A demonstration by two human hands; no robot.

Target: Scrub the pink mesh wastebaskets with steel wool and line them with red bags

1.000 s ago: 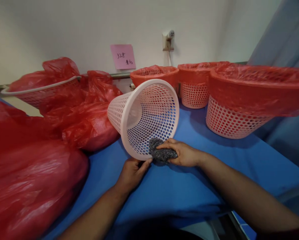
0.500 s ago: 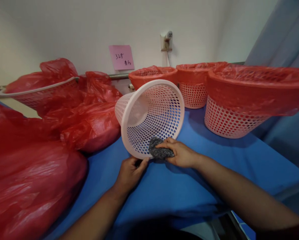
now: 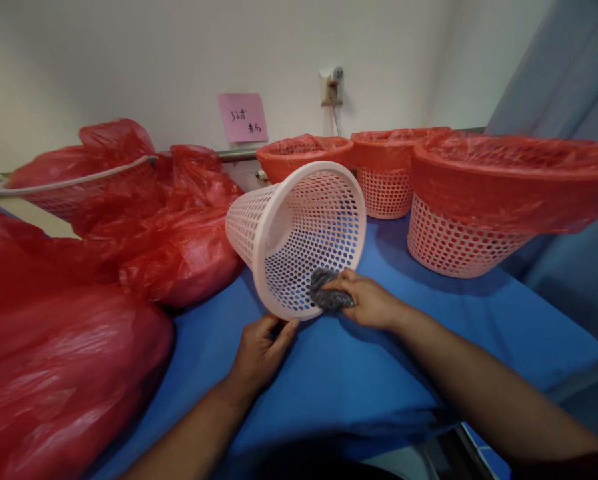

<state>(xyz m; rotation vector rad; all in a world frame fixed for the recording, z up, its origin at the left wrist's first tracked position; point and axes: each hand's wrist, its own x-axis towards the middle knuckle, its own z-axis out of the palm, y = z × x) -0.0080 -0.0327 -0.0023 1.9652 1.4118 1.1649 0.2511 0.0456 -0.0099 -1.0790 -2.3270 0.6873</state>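
My right hand point(image 3: 373, 305) had its grip closed around a dark grey wad of scouring mesh point(image 3: 327, 297), just inside the lower rim of the pale pink perforated plastic basket point(image 3: 299, 230). The basket lay on its side on the blue desk point(image 3: 479, 313). My left hand point(image 3: 257, 350) touched the rim's lowest point, fingers curled; I could not tell whether its grip held.

The grey pad point(image 3: 327, 298) is partly covered by the fingers point(image 3: 339, 283) of the right hand point(image 3: 373, 304). Writing on the pink note point(image 3: 242, 117), well behind the fingers, is too small to read. The red bag point(image 3: 53, 373), left of the fingers, is cut off by the picture's edge.
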